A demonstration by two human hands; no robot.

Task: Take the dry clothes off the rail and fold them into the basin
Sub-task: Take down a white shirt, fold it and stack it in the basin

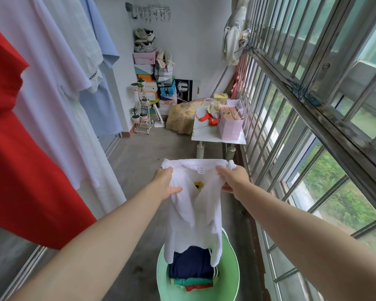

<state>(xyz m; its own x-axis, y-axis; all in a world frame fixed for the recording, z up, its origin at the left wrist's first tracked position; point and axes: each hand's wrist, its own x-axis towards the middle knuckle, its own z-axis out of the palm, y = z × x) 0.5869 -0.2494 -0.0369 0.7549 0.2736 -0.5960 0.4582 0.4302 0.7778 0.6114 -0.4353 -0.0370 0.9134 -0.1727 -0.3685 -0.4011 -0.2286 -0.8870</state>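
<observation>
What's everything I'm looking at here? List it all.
basin: one, green, on the floor
folded clothes: one stack, navy over green and red, in the basin
white top: one, white with yellow print, held above the basin
red garment: one, red, hanging at left
white garments: at least two, white, hanging beside it
blue garment: one, light blue, hanging farther back
boxes: one stack, mixed colours, far wall
plant stand: one, white, beside the boxes
table: one, pale, right side
pink bag: one, pink, on the table
left hand: one, grips the top's left edge
right hand: one, grips the top's right edge
</observation>
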